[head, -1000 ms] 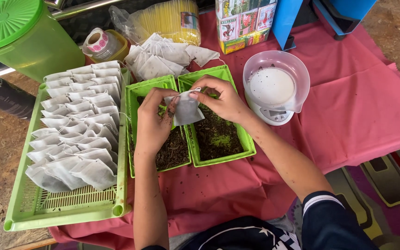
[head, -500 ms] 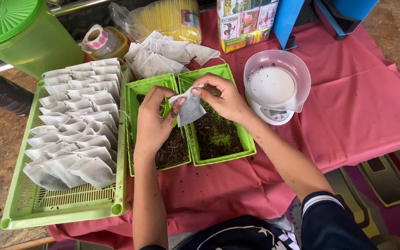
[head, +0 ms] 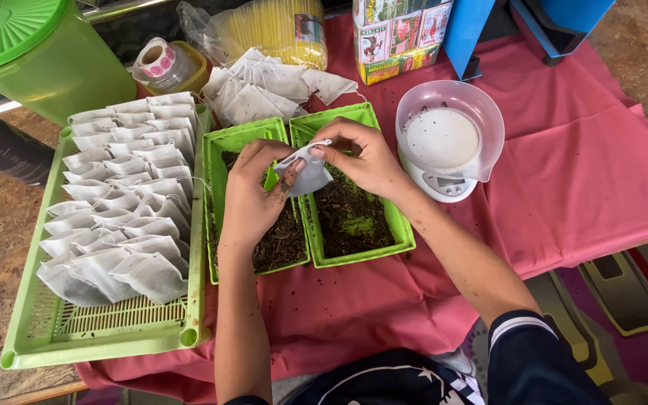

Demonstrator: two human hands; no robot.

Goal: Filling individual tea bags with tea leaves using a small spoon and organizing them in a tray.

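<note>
- our left hand and right hand meet over the two small green trays near the middle of the table, both pinching one white filter pouch.
- the left grip is closed on the pouch's lower left edge; the right grip is closed on its top edge, holding it just above the dark loose tea.
- toward the table's left edge a long green slatted tray carries rows of filled pouches.
- at the far edge lie empty pouches; just right of the trays stands a white scale with a bowl.
</note>
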